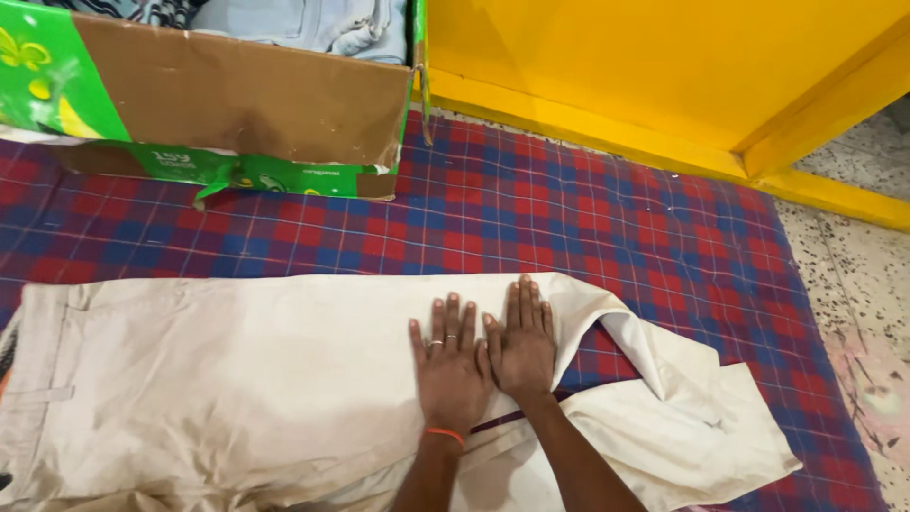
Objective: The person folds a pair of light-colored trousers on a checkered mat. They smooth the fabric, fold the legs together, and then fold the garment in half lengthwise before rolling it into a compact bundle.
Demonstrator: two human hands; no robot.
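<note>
Checked cloth (569, 218) in red, blue and purple squares covers the floor across the middle of the frame, and on it, in the lower half, lies a pair of cream trousers (237, 379), spread from the left edge to the lower right. Both hands rest on it just right of the centre, side by side and touching at the thumbs. Left hand (450, 365) lies flat, palm down, fingers stretched and slightly apart, gripping nothing; two fingers carry rings and an orange band (445, 435) circles the wrist. Right hand (523, 346) lies flat too, fingers straight and close together, pressing the fabric near its upper edge. Right of the hands the trouser legs are folded and bunched, with a strip of the checked cloth showing between the layers. At the far left of the frame the waistband and a belt loop are visible. Upper left holds a torn cardboard box (237, 104) with green printed flaps, pale blue denim clothes (322, 24) inside it. Behind, across the upper right, runs a yellow wall (664, 57) with a yellow skirting, and speckled stone floor (863, 275) shows along the right edge
</note>
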